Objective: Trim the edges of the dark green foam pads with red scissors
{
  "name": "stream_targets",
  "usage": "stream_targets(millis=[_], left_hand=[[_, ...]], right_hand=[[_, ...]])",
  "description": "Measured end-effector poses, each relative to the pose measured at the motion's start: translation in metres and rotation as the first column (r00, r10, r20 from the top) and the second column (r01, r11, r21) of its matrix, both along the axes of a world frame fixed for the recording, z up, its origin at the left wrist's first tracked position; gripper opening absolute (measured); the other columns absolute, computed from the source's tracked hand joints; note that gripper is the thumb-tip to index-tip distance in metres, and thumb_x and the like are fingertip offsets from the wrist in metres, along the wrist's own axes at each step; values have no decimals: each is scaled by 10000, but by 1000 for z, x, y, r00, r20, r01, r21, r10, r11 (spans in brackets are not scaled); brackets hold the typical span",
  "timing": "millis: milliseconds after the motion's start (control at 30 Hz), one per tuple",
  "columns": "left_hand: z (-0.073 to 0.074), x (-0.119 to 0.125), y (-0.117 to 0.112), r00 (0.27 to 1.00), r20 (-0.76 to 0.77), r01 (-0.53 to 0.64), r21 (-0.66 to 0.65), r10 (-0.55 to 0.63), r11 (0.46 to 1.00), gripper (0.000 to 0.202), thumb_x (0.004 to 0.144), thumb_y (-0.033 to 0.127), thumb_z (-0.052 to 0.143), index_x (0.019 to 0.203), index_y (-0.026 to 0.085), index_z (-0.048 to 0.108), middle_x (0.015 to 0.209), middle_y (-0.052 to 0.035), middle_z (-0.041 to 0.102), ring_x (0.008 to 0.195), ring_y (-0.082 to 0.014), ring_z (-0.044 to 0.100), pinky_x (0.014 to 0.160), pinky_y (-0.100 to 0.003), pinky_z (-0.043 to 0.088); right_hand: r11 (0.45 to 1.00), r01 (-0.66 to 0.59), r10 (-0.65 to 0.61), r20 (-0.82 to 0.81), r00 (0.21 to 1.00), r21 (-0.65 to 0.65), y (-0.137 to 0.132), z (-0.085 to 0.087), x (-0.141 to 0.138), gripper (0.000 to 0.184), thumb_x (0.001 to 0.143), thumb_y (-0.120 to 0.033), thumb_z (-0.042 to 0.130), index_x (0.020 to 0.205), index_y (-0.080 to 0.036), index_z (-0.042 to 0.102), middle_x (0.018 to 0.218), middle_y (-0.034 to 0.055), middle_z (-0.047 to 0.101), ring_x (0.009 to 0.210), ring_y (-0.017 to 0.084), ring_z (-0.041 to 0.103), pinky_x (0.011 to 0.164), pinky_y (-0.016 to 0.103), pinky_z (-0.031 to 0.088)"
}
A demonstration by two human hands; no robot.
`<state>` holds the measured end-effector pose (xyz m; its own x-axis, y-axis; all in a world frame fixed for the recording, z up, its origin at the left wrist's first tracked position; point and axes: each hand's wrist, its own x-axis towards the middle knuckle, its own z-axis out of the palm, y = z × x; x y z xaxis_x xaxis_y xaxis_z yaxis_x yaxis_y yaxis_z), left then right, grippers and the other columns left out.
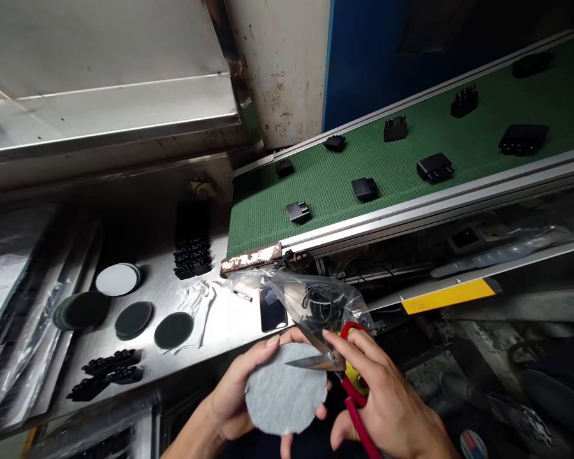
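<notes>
A green conveyor belt (263, 210) climbs toward two o'clock in a workshop, nine black plugs (365, 189) spaced along it in two rows, as a person works bare-handed beside a steel table (224, 325) at eight o'clock. Sheets of clear plastic (67, 319) lie along the table's far-left side, between eight and nine, and a clear bag (354, 305) of dark cords (323, 303) rests at five. Nearer the wearer, the right hand (392, 395), also at five, is clamped on red-handled scissors (332, 362), their blades spread (one lies across the gray fabric). The left hand (234, 395), at seven, is clamped on a gray disc (284, 398), which sits at six o'clock, thumb at its upper-left rim and fingers around the underside. Dark round pads (173, 329) lie on the table at eight, near one pale pad (117, 279); the nearest dark pad overlaps a crumpled white cloth (205, 315). A phone (272, 310) lies just past six, and a pen (242, 296) past seven.
</notes>
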<state>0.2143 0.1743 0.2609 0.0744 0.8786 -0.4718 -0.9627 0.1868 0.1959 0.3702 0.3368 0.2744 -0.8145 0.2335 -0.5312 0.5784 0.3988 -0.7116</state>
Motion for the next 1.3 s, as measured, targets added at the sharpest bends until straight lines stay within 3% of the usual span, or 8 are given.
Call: stream_targets(millis=[200,600,700,800,900,1000,1133,1300], left_hand=[[4,0,0,999,26,-39,-6,39,999,390,880,474,479,1098,153,517,933,-163,669,898,-330,683,670,-312,565],[-3,-1,2,998,56,3,-34,-1,999,434,904,511,402,1181,191,499,1022,-182,661,912,-360,674,590,-347,560],[-6,-6,-3,998,-65,17,-59,-21,998,480,905,520,395,1220,180,520,1147,-173,625,1022,-349,630,726,-392,560],[-5,-16,-6,902,-432,-64,-125,4,990,494,779,410,661,1203,173,567,1231,-116,593,1118,-286,562,890,-308,493],[4,-20,2,720,-675,2,-235,-164,972,451,700,321,773,1104,193,618,1079,-71,657,904,-213,605,748,-249,498],[13,-17,16,629,-728,41,-320,-273,947,311,733,350,747,960,151,670,880,-66,693,730,-173,587,649,-231,477],[15,-12,27,519,-805,-8,-341,-287,940,217,726,294,734,879,142,703,775,-45,688,685,-159,564,624,-211,442],[13,-10,27,544,-790,-2,-339,-283,941,147,692,222,706,805,129,714,736,-49,689,672,-168,564,603,-215,420]], right_hand=[[999,24,-24,2,1000,-22,0,2,-2,1121,422,-465,907,1393,-479,347,1261,-10,468,1256,287,434,1041,315,435],[994,92,-94,-39,995,-53,-2,-7,5,978,480,-429,895,1357,-378,464,1255,27,540,1187,281,513,1023,323,448],[992,125,-126,-36,991,-27,-4,-10,6,986,472,-406,902,1357,-355,471,1223,32,558,1160,272,530,1020,320,450],[991,133,-133,-11,991,4,-5,-10,7,991,474,-388,902,1359,-378,457,1260,21,538,1190,267,511,1035,322,436],[993,115,-115,-2,993,11,-5,-9,5,974,494,-400,893,1361,-389,448,1259,17,538,1193,265,509,1032,328,436],[996,85,-84,-21,996,38,-4,-7,3,995,504,-447,882,1381,-390,414,1211,16,549,1161,261,521,1011,339,445],[994,38,-34,-43,998,99,-4,-8,3,1053,505,-518,863,1413,-412,341,1149,12,533,1118,257,521,992,367,447],[985,15,-2,-73,997,174,-4,-13,7,1106,491,-612,827,1436,-412,290,1197,39,484,1197,306,445,1064,462,379]])
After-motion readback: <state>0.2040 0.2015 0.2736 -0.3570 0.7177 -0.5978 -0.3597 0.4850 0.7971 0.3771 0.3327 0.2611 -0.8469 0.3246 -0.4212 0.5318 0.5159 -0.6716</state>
